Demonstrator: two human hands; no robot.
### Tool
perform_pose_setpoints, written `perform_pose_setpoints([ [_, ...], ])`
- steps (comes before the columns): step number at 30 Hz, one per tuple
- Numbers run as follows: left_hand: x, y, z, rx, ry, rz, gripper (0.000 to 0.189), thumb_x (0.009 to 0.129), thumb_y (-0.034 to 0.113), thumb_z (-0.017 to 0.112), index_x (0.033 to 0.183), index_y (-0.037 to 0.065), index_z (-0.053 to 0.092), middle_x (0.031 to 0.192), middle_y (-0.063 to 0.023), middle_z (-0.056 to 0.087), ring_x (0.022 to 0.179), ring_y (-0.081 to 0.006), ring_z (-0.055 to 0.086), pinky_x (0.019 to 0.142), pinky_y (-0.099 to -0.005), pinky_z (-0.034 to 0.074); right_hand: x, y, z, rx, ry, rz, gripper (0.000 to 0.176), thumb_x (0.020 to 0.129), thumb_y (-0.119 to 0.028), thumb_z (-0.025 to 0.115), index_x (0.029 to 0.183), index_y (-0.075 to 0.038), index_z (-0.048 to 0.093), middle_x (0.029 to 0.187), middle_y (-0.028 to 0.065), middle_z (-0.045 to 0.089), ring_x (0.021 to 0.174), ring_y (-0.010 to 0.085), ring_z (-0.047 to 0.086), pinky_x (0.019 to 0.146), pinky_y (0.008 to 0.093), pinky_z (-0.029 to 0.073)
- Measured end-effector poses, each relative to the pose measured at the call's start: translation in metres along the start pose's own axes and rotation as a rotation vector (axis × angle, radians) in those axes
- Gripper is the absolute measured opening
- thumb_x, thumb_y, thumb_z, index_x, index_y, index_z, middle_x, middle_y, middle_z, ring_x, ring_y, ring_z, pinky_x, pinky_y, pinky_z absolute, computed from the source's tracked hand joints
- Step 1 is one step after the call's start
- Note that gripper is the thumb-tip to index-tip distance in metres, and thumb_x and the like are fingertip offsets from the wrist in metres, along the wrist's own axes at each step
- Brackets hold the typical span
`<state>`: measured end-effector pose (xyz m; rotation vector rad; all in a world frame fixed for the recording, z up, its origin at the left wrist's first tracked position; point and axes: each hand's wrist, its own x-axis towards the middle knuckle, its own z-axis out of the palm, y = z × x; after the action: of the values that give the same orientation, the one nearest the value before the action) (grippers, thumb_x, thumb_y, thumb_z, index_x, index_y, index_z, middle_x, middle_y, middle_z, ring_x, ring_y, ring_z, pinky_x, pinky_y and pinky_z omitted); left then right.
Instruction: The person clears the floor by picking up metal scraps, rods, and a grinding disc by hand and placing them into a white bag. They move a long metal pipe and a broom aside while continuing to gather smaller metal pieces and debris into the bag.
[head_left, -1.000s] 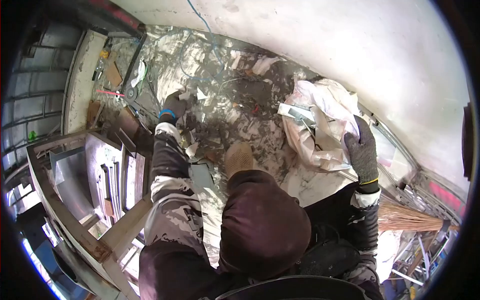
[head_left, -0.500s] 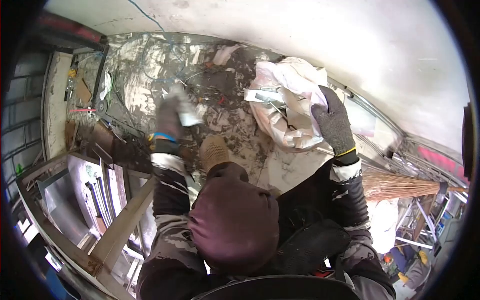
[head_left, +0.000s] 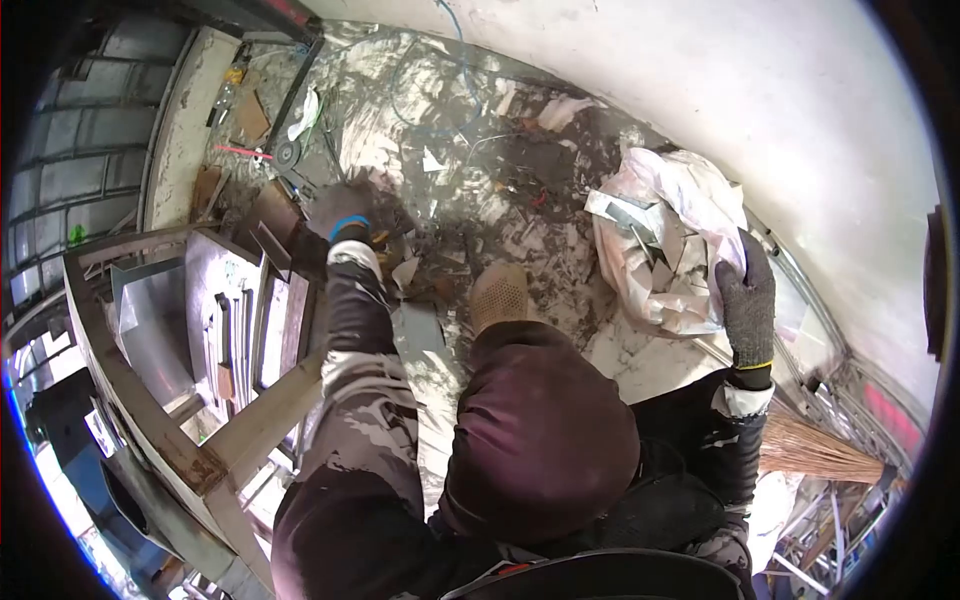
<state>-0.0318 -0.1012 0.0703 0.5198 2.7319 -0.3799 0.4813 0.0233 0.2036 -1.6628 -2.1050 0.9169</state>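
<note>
My right hand (head_left: 748, 305), in a grey knitted glove with a yellow cuff edge, is closed on the rim of a crumpled white sack (head_left: 672, 185). The sack stands open on the floor, with flat silvery and grey scraps (head_left: 655, 245) inside. On the other side, my left hand (head_left: 340, 208), in a grey glove with a blue cuff edge, reaches low over the floor litter near a brown board (head_left: 275, 215). Motion blurs its fingers, so their grip and anything in them cannot be made out. A perforated tan shoe (head_left: 500, 295) stands between the hands.
A wooden frame (head_left: 150, 395) holding metal strips and sheets stands at the left. A pale wall (head_left: 720, 80) runs along the right. Blue cord (head_left: 470, 85), a black wheel (head_left: 287, 154) and scraps lie on the dirty floor. A straw broom (head_left: 820, 450) lies at the lower right.
The view has shifted, moving the scene rightward. My left hand, which held a blurred whitish piece, has moved left towards the brown board; that piece no longer shows in it. My right hand keeps the sack.
</note>
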Motion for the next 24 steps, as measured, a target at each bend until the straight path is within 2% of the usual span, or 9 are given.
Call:
perform_pose_setpoints([
  [2,0.025,-0.003,0.016,-0.026,0.017,-0.063,0.070,0.087,0.070,0.053,0.122,0.013,0.071,0.126,-0.0165,0.068,0.118,-0.0358,0.064,0.101,-0.0461,0.049,-0.002,0.000,0.002,-0.031,-0.008,-0.005,0.046,0.088,-0.010,0.058,0.132,0.001,0.055,0.124,0.0214,0.062,0.115,0.0343,0.060,0.101,0.0390,0.046],
  [4,0.038,0.008,0.023,-0.123,-0.083,0.147,0.066,0.086,0.065,0.055,0.121,0.011,0.071,0.126,-0.0173,0.067,0.118,-0.0364,0.064,0.100,-0.0473,0.049,-0.001,-0.001,0.006,-0.105,0.040,-0.034,0.047,0.088,-0.012,0.060,0.133,0.001,0.054,0.125,0.0220,0.062,0.115,0.0354,0.060,0.101,0.0397,0.046],
  [5,0.048,0.018,0.045,-0.254,-0.020,0.314,0.066,0.084,0.063,0.058,0.123,0.010,0.070,0.127,-0.0177,0.067,0.117,-0.0361,0.064,0.099,-0.0474,0.050,-0.001,-0.002,0.006,-0.043,0.021,-0.009,0.048,0.089,-0.013,0.061,0.134,0.001,0.054,0.125,0.0222,0.062,0.115,0.0354,0.060,0.101,0.0394,0.046],
  [9,-0.002,0.091,0.025,-0.234,-0.165,0.193,0.050,0.083,0.052,0.067,0.117,0.016,0.072,0.122,-0.0185,0.068,0.116,-0.0373,0.064,0.099,-0.0465,0.050,0.000,-0.009,0.001,-0.072,0.025,-0.013,0.048,0.088,-0.013,0.061,0.133,0.000,0.054,0.124,0.0224,0.062,0.114,0.0353,0.061,0.100,0.0395,0.047],
  [11,-0.013,0.109,0.035,-0.242,0.081,0.087,0.046,0.076,0.044,0.075,0.115,0.018,0.073,0.117,-0.0139,0.071,0.110,-0.0323,0.067,0.097,-0.0423,0.053,0.000,-0.014,-0.001,-0.064,0.003,-0.004,0.047,0.088,-0.013,0.061,0.132,0.000,0.055,0.121,0.0223,0.063,0.113,0.0344,0.061,0.099,0.0398,0.047],
  [14,0.001,0.108,0.054,-0.382,0.075,0.259,0.044,0.075,0.038,0.077,0.114,0.018,0.072,0.112,-0.0124,0.072,0.107,-0.0317,0.068,0.096,-0.0413,0.054,-0.001,-0.012,-0.002,-0.056,0.012,0.005,0.046,0.087,-0.013,0.060,0.132,-0.001,0.056,0.121,0.0226,0.064,0.112,0.0347,0.062,0.098,0.0398,0.048],
  [15,0.008,0.110,0.067,-0.363,0.164,0.327,0.044,0.076,0.033,0.076,0.116,0.017,0.071,0.113,-0.0129,0.072,0.108,-0.0334,0.068,0.096,-0.0431,0.053,-0.002,-0.012,-0.001,-0.041,0.018,0.009,0.046,0.087,-0.013,0.060,0.132,-0.001,0.056,0.122,0.0230,0.064,0.113,0.0357,0.062,0.099,0.0401,0.048],
  [19,0.010,0.106,0.058,-0.423,0.060,0.362,0.038,0.077,0.024,0.075,0.113,0.012,0.070,0.112,-0.0144,0.072,0.108,-0.0351,0.067,0.094,-0.0454,0.053,-0.002,-0.003,0.001,-0.076,0.025,0.042,0.048,0.087,-0.013,0.061,0.132,-0.001,0.056,0.126,0.0234,0.063,0.118,0.0380,0.060,0.100,0.0416,0.048],
  [24,0.014,0.106,0.053,-0.261,0.076,0.539,0.036,0.080,0.025,0.073,0.112,0.011,0.068,0.110,-0.0179,0.071,0.107,-0.0364,0.067,0.091,-0.0460,0.053,-0.002,-0.004,0.001,-0.008,0.026,0.033,0.047,0.087,-0.010,0.061,0.132,-0.001,0.056,0.126,0.0220,0.063,0.117,0.0361,0.061,0.099,0.0409,0.048],
])
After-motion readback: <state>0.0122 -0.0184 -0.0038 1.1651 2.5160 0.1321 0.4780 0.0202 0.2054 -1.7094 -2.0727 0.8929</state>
